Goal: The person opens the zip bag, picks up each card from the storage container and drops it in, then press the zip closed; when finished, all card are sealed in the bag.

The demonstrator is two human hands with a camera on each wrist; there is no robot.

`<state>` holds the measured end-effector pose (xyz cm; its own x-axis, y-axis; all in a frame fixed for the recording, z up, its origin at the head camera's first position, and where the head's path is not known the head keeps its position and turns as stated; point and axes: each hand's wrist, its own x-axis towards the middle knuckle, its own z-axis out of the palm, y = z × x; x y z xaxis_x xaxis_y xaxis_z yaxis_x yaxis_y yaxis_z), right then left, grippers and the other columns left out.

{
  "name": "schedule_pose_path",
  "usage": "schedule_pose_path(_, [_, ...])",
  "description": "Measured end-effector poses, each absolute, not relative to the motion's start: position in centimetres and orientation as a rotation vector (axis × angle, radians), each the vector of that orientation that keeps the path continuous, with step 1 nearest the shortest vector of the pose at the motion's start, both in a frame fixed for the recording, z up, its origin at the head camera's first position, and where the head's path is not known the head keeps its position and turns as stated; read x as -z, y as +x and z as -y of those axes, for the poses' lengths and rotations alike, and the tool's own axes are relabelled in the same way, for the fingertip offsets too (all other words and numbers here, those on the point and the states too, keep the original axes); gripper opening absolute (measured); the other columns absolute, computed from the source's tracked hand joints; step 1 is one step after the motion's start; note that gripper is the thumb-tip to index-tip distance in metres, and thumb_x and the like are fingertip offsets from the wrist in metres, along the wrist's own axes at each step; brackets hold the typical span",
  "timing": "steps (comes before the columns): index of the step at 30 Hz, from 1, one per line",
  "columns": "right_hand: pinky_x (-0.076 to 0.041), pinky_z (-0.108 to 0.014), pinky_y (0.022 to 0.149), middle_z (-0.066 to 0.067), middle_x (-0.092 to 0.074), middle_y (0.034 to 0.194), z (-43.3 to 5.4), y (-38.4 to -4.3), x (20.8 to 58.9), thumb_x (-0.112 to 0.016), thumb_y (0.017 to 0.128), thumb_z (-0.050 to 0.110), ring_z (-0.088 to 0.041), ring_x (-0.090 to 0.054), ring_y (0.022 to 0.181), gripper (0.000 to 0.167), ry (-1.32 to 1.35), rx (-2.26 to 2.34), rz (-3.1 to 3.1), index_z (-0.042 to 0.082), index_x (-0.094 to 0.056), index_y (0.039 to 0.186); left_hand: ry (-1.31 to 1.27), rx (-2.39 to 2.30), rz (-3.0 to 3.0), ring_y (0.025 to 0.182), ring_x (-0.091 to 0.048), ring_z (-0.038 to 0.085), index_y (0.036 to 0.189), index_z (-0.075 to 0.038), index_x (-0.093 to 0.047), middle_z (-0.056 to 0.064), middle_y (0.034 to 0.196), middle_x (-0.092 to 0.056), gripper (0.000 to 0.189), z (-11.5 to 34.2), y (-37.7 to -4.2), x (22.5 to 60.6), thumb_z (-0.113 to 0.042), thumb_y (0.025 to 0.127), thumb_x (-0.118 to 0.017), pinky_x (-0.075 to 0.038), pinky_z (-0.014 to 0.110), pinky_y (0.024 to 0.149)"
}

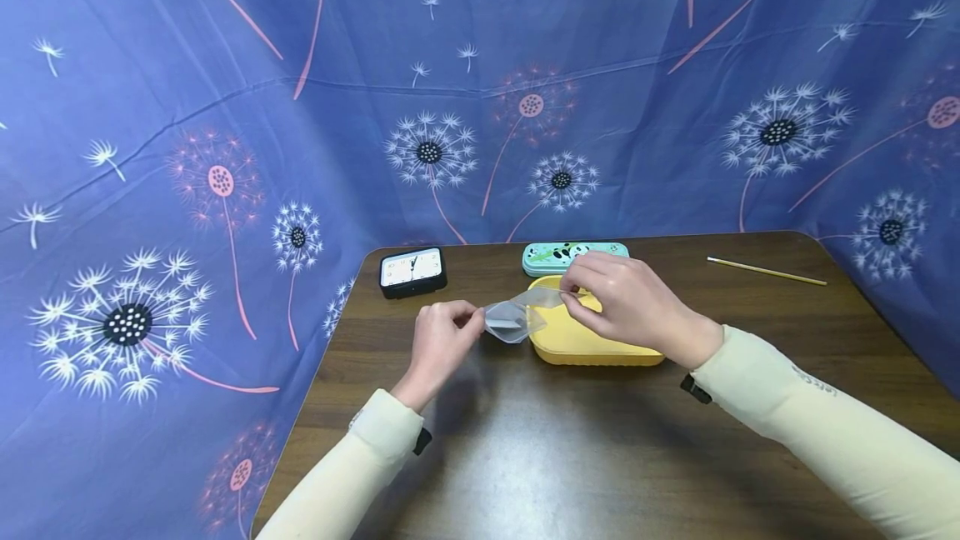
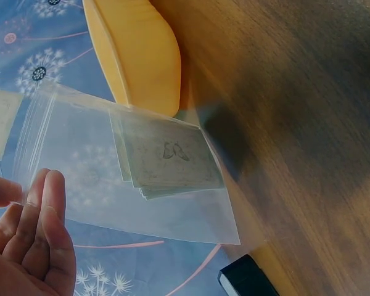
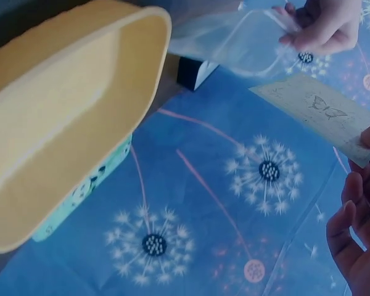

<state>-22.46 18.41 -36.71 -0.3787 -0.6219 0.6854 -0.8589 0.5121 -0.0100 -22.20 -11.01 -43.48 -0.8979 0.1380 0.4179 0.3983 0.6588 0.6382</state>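
My left hand (image 1: 438,342) pinches the edge of a clear zip bag (image 2: 89,151) near its zip strip. Inside the bag lies a small stack of pale paper cards (image 2: 176,157), the top one printed with a butterfly. Between thumb and fingers, my right hand (image 1: 630,302) holds a single pale card (image 3: 317,111) with a butterfly on it, outside the bag and close to its mouth. A yellow bin (image 1: 596,351) stands on the table below my right hand. In the right wrist view, the visible part of its inside shows no contents.
At the table's back left stands a black clock (image 1: 412,272) with a white face. A mint panda-print case (image 1: 573,255) lies behind the bin, and a thin yellow stick (image 1: 767,271) lies at the back right. Blue dandelion-print cloth (image 1: 480,40) hangs behind the table.
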Motion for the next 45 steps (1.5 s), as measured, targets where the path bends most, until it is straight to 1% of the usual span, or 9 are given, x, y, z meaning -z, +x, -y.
schedule_pose_path(10, [-0.050,-0.032,0.066,0.006,-0.062,0.085,-15.9,-22.6,38.6,-0.072,0.088,0.009,-0.011,-0.056,0.074,0.010,1.239,-0.497,2.206,0.016,-0.064,0.087,-0.422,1.100,2.560,0.057,-0.060,0.003,0.082,-0.014,-0.081,-0.015,0.065,-0.066,0.020,11.1,-22.2,43.5,-0.020,0.097,-0.069,-0.047,0.028,0.053])
schedule_pose_path(17, [-0.053,-0.033,0.069,0.004,-0.063,0.088,-14.5,-23.4,40.6,-0.075,0.086,0.009,-0.016,-0.060,0.080,0.012,1.195,-0.437,2.272,0.016,-0.065,0.086,-0.420,1.105,2.559,0.057,-0.059,0.004,0.080,-0.017,-0.080,-0.016,0.064,-0.065,0.021,11.1,-22.2,43.6,-0.021,0.098,-0.069,-0.047,0.029,0.053])
schedule_pose_path(20, [-0.053,-0.035,0.071,0.001,-0.062,0.094,-13.9,-23.8,41.4,-0.075,0.085,0.010,-0.019,-0.059,0.083,0.010,1.192,-0.410,2.288,0.015,-0.067,0.084,-0.425,1.103,2.555,0.057,-0.059,0.004,0.080,-0.017,-0.080,-0.016,0.064,-0.065,0.021,11.1,-22.2,43.6,-0.020,0.098,-0.069,-0.047,0.029,0.053])
schedule_pose_path(24, [-0.053,-0.037,0.077,-0.004,-0.061,0.104,-13.2,-24.3,42.1,-0.074,0.087,0.010,-0.023,-0.058,0.090,0.006,1.186,-0.404,2.323,0.013,-0.069,0.085,-0.432,1.098,2.552,0.056,-0.059,0.004,0.079,-0.017,-0.079,-0.016,0.064,-0.064,0.021,11.1,-22.2,43.6,-0.020,0.097,-0.069,-0.047,0.029,0.053])
schedule_pose_path(28, [-0.053,-0.039,0.082,-0.006,-0.063,0.111,-12.5,-24.8,42.5,-0.075,0.087,0.008,-0.025,-0.059,0.098,0.008,1.187,-0.402,2.364,0.013,-0.070,0.083,-0.426,1.103,2.551,0.056,-0.059,0.004,0.078,-0.018,-0.078,-0.016,0.063,-0.064,0.021,11.1,-22.2,43.6,-0.020,0.097,-0.069,-0.047,0.029,0.053])
schedule_pose_path(31, [-0.053,-0.039,0.082,-0.007,-0.065,0.111,-11.9,-25.3,42.7,-0.077,0.086,0.007,-0.026,-0.060,0.098,0.010,1.200,-0.381,2.378,0.014,-0.071,0.081,-0.421,1.110,2.550,0.057,-0.060,0.004,0.078,-0.017,-0.079,-0.016,0.064,-0.064,0.022,11.1,-22.2,43.6,-0.020,0.098,-0.069,-0.047,0.029,0.053])
schedule_pose_path(35, [-0.054,-0.041,0.081,-0.007,-0.067,0.110,-11.1,-25.9,43.3,-0.079,0.084,0.006,-0.026,-0.062,0.098,0.009,1.230,-0.349,2.374,0.014,-0.075,0.081,-0.422,1.109,2.547,0.057,-0.060,0.004,0.079,-0.015,-0.080,-0.015,0.064,-0.064,0.021,11.1,-22.1,43.6,-0.020,0.097,-0.070,-0.047,0.028,0.053])
schedule_pose_path(40, [-0.053,-0.042,0.080,-0.007,-0.069,0.110,-10.3,-26.4,43.7,-0.078,0.087,0.006,-0.026,-0.063,0.101,0.010,1.248,-0.316,2.412,0.015,-0.080,0.085,-0.427,1.111,2.538,0.056,-0.059,0.005,0.079,-0.015,-0.080,-0.015,0.064,-0.065,0.021,11.0,-22.1,43.6,-0.019,0.097,-0.070,-0.046,0.028,0.052])
schedule_pose_path(45, [-0.054,-0.041,0.079,-0.007,-0.071,0.108,-9.7,-26.7,43.8,-0.078,0.088,0.004,-0.026,-0.063,0.096,0.012,1.226,-0.257,2.463,0.015,-0.082,0.085,-0.428,1.119,2.540,0.057,-0.060,0.004,0.079,-0.016,-0.079,-0.015,0.064,-0.065,0.021,10.9,-22.1,43.5,-0.019,0.097,-0.070,-0.047,0.028,0.052])
